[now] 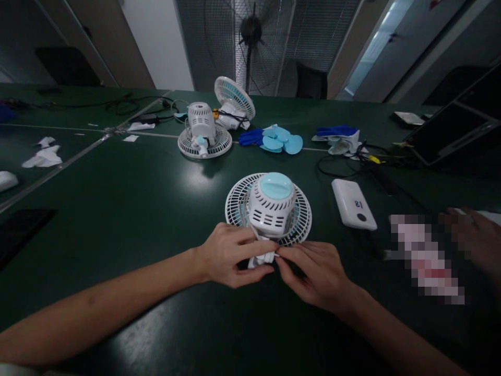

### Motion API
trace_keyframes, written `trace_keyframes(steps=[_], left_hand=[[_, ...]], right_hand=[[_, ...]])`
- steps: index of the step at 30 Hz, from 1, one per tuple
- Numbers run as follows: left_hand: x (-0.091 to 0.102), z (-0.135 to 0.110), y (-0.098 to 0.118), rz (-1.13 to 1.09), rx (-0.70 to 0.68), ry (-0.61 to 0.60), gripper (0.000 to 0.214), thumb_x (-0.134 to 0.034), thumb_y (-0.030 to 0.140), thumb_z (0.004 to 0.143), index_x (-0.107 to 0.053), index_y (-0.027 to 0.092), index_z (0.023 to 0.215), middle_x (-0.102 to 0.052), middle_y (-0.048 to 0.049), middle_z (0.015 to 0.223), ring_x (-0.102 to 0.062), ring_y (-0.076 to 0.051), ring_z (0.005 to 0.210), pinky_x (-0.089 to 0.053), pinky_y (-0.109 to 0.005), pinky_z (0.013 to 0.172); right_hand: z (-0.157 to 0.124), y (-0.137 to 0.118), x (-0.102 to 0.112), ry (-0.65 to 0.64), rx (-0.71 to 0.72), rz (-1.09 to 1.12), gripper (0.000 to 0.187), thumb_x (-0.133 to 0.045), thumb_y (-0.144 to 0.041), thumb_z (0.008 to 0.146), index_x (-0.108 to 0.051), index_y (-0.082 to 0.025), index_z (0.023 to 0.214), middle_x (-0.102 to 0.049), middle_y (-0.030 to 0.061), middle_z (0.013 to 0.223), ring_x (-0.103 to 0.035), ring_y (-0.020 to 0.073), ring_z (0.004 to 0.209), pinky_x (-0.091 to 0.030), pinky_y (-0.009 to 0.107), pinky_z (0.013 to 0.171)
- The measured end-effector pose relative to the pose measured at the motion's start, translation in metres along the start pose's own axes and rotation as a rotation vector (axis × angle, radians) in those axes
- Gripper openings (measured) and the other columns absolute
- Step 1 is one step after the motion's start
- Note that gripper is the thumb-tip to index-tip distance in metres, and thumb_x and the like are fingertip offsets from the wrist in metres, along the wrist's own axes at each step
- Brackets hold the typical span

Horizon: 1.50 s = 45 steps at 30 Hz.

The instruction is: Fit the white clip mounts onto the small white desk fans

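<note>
A small white fan (270, 211) lies grille-down on the dark green table, its motor housing upward and capped in light blue. At its near side, a white part with white cord wound around it (263, 258) sticks out toward me. My left hand (233, 254) is closed around this cord-wrapped part, thumb below and fingers above. From the other side, my right hand (317, 269) pinches a thin white end, which looks like the cord, between thumb and forefinger. The fingers partly hide the winding.
Behind stand two more white fans (201, 122) (235, 99), light blue fan blades (282, 140) and blue-and-white gloves (338, 137). A white power bank (354, 203) lies at right, near black cables and a blurred pink item (426, 256). Another person's hand (475, 235) is at far right.
</note>
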<state>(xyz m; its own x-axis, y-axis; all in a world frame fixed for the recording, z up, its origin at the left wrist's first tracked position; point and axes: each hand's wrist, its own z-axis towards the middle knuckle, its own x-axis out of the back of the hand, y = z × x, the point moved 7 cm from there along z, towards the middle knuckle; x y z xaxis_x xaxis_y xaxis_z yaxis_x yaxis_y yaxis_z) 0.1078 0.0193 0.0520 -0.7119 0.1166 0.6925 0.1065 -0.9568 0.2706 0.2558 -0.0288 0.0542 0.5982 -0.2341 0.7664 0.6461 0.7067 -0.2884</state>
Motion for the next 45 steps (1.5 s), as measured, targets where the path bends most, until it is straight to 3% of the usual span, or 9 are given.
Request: trace_keyframes(steps=[6,9,14,21,28,35,39,42,45], left_hand=[[-0.001,0.001,0.0,0.006,0.004,0.008,0.029,-0.063,0.033,0.094,-0.065,0.018,0.119,-0.065,-0.0002,0.079,-0.058,-0.013,0.058,-0.047,-0.025,0.05],[0.0,0.0,-0.002,-0.007,0.012,0.031,0.029,-0.064,0.032,0.093,-0.065,0.018,0.118,-0.066,0.0001,0.079,-0.059,-0.013,0.059,-0.048,-0.024,0.052],[0.001,-0.001,-0.003,-0.025,0.008,0.071,0.031,-0.065,0.031,0.091,-0.064,0.016,0.118,-0.067,-0.0009,0.079,-0.06,-0.013,0.059,-0.049,-0.024,0.052],[0.002,-0.002,-0.004,-0.011,0.006,0.059,0.032,-0.064,0.03,0.091,-0.062,0.016,0.12,-0.068,-0.0002,0.08,-0.062,-0.013,0.061,-0.051,-0.025,0.054],[0.003,-0.002,-0.003,0.007,0.011,0.05,0.03,-0.063,0.03,0.091,-0.062,0.016,0.118,-0.066,0.0,0.078,-0.06,-0.013,0.058,-0.048,-0.026,0.051],[0.001,-0.003,-0.003,0.027,0.007,0.036,0.03,-0.063,0.032,0.092,-0.063,0.017,0.117,-0.066,0.0001,0.077,-0.059,-0.013,0.058,-0.047,-0.025,0.051],[0.002,0.0,-0.002,0.02,0.013,0.034,0.028,-0.063,0.032,0.092,-0.064,0.018,0.116,-0.066,0.0007,0.076,-0.061,-0.013,0.059,-0.048,-0.025,0.053],[0.003,0.0,-0.002,0.018,0.014,0.05,0.028,-0.063,0.033,0.092,-0.064,0.017,0.116,-0.066,0.0003,0.076,-0.061,-0.013,0.058,-0.048,-0.025,0.053],[0.002,-0.001,-0.003,0.013,0.004,0.053,0.031,-0.063,0.032,0.092,-0.064,0.016,0.118,-0.067,-0.0006,0.078,-0.062,-0.014,0.059,-0.049,-0.026,0.053]], right_hand=[[-0.003,0.015,-0.017,-0.075,-0.415,0.405,0.029,-0.049,-0.024,0.105,-0.058,-0.021,0.078,-0.057,-0.0075,0.056,-0.055,0.007,0.043,-0.04,0.021,0.045],[0.001,0.009,-0.005,0.005,-0.205,0.163,0.005,-0.059,-0.023,0.098,-0.062,-0.019,0.098,-0.066,-0.0049,0.068,-0.06,0.009,0.05,-0.044,0.023,0.051],[0.001,-0.001,0.007,0.019,0.143,-0.145,0.028,-0.07,-0.022,0.092,-0.06,-0.017,0.118,-0.077,0.0028,0.09,-0.071,0.014,0.067,-0.051,0.028,0.061],[0.001,-0.003,0.008,0.029,0.159,-0.18,0.024,-0.07,-0.022,0.097,-0.061,-0.015,0.118,-0.078,0.0017,0.087,-0.072,0.0119,0.068,-0.052,0.026,0.064],[-0.003,0.013,-0.005,0.01,-0.178,0.181,0.009,-0.065,-0.028,0.1,-0.066,-0.02,0.104,-0.072,-0.0038,0.073,-0.064,0.0085,0.054,-0.045,0.023,0.054],[-0.012,0.024,-0.039,-0.255,-0.741,0.817,0.038,-0.048,-0.041,0.106,-0.059,-0.02,0.077,-0.061,-0.0054,0.058,-0.057,0.008,0.042,-0.041,0.019,0.041],[-0.003,0.021,-0.016,-0.102,-0.374,0.377,0.013,-0.058,-0.031,0.1,-0.064,-0.019,0.097,-0.066,-0.004,0.067,-0.06,0.0088,0.05,-0.045,0.022,0.051],[-0.001,0.009,-0.004,-0.037,-0.061,0.061,0.028,-0.067,-0.028,0.092,-0.059,-0.017,0.117,-0.072,-0.0009,0.079,-0.062,0.0104,0.055,-0.046,0.025,0.055],[0.0,0.006,0.0,-0.019,0.03,-0.046,0.027,-0.066,-0.029,0.095,-0.059,-0.017,0.118,-0.073,-0.0002,0.082,-0.063,0.0106,0.057,-0.045,0.025,0.055]])
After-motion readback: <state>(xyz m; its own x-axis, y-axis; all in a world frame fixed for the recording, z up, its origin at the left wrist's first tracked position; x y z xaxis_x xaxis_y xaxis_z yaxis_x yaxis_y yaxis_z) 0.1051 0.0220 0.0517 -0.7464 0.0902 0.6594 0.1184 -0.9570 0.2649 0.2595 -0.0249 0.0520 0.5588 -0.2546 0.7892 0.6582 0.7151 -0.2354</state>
